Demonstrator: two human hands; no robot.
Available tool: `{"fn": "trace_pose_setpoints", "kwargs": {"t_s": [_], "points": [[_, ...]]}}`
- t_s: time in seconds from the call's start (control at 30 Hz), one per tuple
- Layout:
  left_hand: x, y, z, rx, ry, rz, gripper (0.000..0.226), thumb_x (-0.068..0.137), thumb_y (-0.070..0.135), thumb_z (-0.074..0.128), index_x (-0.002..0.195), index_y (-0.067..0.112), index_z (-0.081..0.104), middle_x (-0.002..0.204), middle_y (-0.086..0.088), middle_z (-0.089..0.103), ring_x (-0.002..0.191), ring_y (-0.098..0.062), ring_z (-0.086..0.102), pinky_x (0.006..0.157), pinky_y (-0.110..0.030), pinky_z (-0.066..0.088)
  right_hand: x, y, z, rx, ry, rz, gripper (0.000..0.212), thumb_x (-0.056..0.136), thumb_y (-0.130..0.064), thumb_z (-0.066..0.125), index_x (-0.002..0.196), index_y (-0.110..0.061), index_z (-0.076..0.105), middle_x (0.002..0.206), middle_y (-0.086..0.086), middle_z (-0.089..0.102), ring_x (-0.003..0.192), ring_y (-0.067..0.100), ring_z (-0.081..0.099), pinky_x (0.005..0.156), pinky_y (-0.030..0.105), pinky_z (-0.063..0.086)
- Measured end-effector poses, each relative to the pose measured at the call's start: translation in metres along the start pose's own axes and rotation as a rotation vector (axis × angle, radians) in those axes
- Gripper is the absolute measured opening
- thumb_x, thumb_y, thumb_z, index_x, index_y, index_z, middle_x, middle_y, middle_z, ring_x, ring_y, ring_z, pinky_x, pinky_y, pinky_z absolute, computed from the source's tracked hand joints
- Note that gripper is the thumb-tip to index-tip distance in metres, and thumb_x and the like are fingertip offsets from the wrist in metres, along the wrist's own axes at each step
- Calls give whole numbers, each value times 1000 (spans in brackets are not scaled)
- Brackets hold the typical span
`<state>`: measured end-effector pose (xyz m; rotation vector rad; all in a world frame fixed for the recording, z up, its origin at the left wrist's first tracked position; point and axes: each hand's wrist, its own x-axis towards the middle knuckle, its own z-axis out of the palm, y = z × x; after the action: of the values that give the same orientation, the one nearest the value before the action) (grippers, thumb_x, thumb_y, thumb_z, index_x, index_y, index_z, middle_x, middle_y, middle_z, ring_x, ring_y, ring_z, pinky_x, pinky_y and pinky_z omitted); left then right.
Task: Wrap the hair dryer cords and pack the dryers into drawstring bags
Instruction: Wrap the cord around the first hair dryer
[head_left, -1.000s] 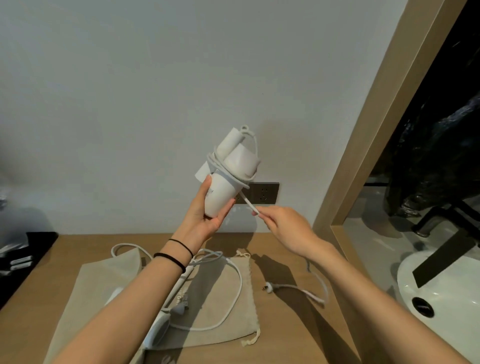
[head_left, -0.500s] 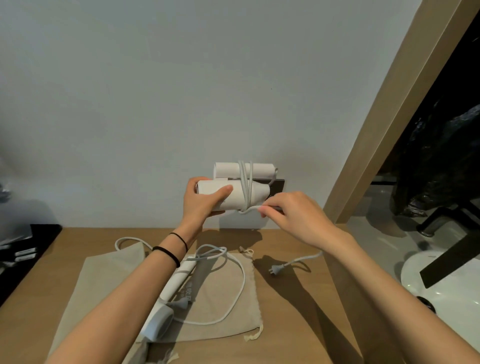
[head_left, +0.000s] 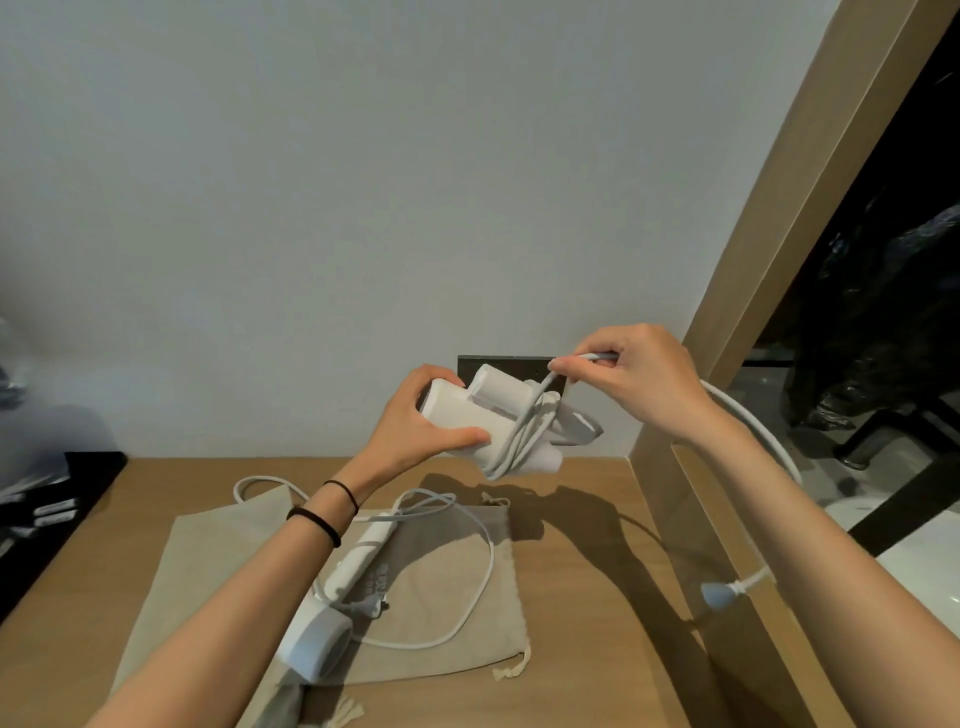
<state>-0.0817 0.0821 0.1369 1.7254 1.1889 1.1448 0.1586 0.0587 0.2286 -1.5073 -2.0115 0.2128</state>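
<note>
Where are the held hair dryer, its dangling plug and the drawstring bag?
held hair dryer (head_left: 457, 410): head view, white body.
dangling plug (head_left: 717, 595): head view, plug head.
drawstring bag (head_left: 441, 582): head view, bare cloth.

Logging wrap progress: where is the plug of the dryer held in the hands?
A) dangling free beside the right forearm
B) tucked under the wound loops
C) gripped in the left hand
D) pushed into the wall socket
A: the right hand pinches the cord, which arcs out round the right forearm and ends in the plug, hanging free; the left hand holds only the dryer.
</note>
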Motion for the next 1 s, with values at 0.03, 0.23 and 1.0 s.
{"fn": "trace_pose_setpoints", "kwargs": {"t_s": [0.03,0.23,1.0], "points": [[-1,3,-1,-1,-23,16,56,46,47,82,93,37,54,105,5,57,89,-10,57,65,-14,48,0,1,-1,29,-1,17,39,74,-64,59,70,-28,73,58,0,62,53,13,47,51,31,32],[-7,27,-5,-55,-185,81,55,48,39,83,95,29,57,94,22,58,83,2,57,64,-11,46,0,2,-15,340,5,79,38,60,-54,74,64,-17,72,47,-6,50,47,5,36,46,18,27],[7,52,22,-920,-38,-355,52,65,33,73,112,23,51,110,-5,59,92,-18,67,67,-37,58,-20,12,54,452,-113,263,30,95,0,44,67,-7,51,51,-7,41,50,3,37,48,13,28]]}}
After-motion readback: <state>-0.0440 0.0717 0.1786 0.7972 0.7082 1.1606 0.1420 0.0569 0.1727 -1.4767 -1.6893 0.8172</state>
